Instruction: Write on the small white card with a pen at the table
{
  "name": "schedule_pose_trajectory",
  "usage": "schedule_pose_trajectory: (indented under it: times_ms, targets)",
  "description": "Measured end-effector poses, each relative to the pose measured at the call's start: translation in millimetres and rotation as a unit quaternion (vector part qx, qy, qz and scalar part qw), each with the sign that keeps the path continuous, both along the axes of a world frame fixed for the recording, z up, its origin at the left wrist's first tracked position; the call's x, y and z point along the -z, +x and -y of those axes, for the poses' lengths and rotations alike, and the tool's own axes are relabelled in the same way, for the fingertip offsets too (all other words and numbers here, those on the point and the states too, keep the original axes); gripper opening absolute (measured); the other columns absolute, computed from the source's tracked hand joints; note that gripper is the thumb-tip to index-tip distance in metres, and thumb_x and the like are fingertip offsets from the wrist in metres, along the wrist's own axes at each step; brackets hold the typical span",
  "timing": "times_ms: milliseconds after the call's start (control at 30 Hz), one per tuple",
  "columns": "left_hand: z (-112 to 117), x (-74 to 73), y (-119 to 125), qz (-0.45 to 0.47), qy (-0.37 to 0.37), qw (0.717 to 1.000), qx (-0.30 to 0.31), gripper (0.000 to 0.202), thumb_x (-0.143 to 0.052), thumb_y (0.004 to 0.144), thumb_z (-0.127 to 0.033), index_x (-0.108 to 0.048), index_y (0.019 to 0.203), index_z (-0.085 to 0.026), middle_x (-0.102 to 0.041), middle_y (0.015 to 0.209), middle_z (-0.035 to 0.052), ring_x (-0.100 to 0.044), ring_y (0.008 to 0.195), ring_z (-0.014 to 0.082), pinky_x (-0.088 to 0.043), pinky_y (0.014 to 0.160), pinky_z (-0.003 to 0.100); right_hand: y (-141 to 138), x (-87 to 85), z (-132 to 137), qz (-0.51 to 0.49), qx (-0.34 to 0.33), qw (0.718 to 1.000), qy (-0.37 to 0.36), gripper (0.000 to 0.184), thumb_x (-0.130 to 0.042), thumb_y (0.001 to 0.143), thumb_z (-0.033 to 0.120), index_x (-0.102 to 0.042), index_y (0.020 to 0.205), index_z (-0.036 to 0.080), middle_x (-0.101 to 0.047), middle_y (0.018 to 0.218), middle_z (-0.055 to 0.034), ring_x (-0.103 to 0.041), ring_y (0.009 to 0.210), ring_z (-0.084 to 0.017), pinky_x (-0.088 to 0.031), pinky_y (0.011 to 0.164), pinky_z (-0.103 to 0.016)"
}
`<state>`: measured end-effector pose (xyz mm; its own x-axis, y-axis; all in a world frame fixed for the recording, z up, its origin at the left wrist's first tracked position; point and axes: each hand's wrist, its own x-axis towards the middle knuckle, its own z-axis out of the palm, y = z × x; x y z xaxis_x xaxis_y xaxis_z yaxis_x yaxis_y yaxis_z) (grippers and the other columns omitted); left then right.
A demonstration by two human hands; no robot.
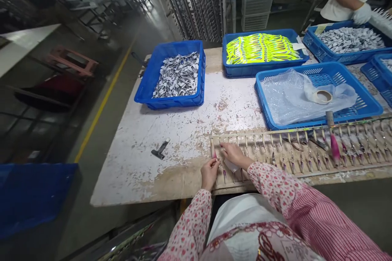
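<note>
Near the left end of a long wooden rack (259,134), my left hand (210,172) is closed in a pinch. A small piece is at its fingertips, too small to name, beside a pink-and-cream strip (212,149) at the rack's end. My right hand (235,155) lies over the rack just to the right, index finger stretched out towards that strip. Under its palm shows a white scrap (232,166); whether the hand holds it is hidden. Along the rack hang several small shiny pieces with purple tips (292,166).
A dark T-shaped tool (161,150) lies left on the worn table (131,130). Blue baskets hold metal pieces (177,75), yellow-green items (260,49), and plastic film (284,94) with a tape roll (323,97). A pink-handled tool (334,147) rests across the rack. A gloved co-worker's hand (363,13) is far right.
</note>
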<state>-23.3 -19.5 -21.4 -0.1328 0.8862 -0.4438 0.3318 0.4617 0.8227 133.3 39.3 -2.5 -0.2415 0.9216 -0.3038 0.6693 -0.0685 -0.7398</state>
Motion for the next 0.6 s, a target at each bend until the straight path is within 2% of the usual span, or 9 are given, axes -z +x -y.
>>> schedule_pose_trajectory:
  times_ms: [100, 167, 233, 400, 600]
  targets:
    - [-3, -3.4, -1, -0.044, 0.025, 0.998, 0.039, 0.032, -0.056, 0.08, -0.035, -0.072, 0.099, -0.014, -0.074, 0.098, 0.0094, -0.067, 0.088, 0.0187, -0.049, 0.085, 0.032, -9, 5.3, -18, 0.0, -0.005, 1.0, -0.003, 0.021, -0.06, 0.081, 0.014, -0.069, 0.1, 0.015, -0.069, 0.096, -0.0099, -0.059, 0.089, -0.019, -0.04, 0.078, -0.027]
    - [-4, -5.4, -1, -0.067, 0.031, 0.996, 0.056, 0.033, -0.055, 0.081, -0.036, -0.072, 0.099, -0.015, -0.074, 0.098, 0.009, -0.067, 0.09, 0.0193, -0.048, 0.085, 0.031, -11, 8.7, -24, -0.011, 0.01, 1.0, -0.014, 0.006, -0.063, 0.079, 0.016, -0.067, 0.083, 0.014, -0.067, 0.082, -0.0065, -0.056, 0.077, -0.016, -0.039, 0.072, -0.025]
    - [-5, -6.4, 0, -0.083, 0.032, 0.994, 0.065, 0.032, -0.055, 0.081, -0.035, -0.072, 0.099, -0.015, -0.074, 0.097, 0.0088, -0.067, 0.09, 0.0192, -0.048, 0.085, 0.031, -10, 9.7, -26, -0.03, 0.037, 0.999, -0.025, 0.006, -0.064, 0.078, 0.017, -0.063, 0.073, 0.014, -0.063, 0.074, -0.0028, -0.052, 0.069, -0.012, -0.037, 0.067, -0.023]
    - [-10, -5.5, -1, -0.096, 0.027, 0.993, 0.063, 0.031, -0.056, 0.081, -0.036, -0.072, 0.096, -0.014, -0.074, 0.087, 0.0073, -0.066, 0.08, 0.0178, -0.047, 0.076, 0.029, -8, 5.9, -26, -0.119, 0.09, 0.986, -0.079, 0.006, -0.062, 0.072, 0.012, -0.057, 0.075, 0.015, -0.057, 0.067, 0.0032, -0.051, 0.063, -0.008, -0.036, 0.059, -0.018]
    - [-17, -4.9, -6, -0.109, 0.019, 0.992, 0.056, 0.032, -0.057, 0.081, -0.034, -0.071, 0.1, -0.013, -0.073, 0.084, 0.0069, -0.066, 0.077, 0.0168, -0.045, 0.073, 0.027, -8, 5.5, -22, -0.261, 0.115, 0.94, -0.187, 0.008, -0.056, 0.074, 0.015, -0.053, 0.082, 0.017, -0.061, 0.066, 0.0029, -0.056, 0.054, -0.009, -0.041, 0.051, -0.018]
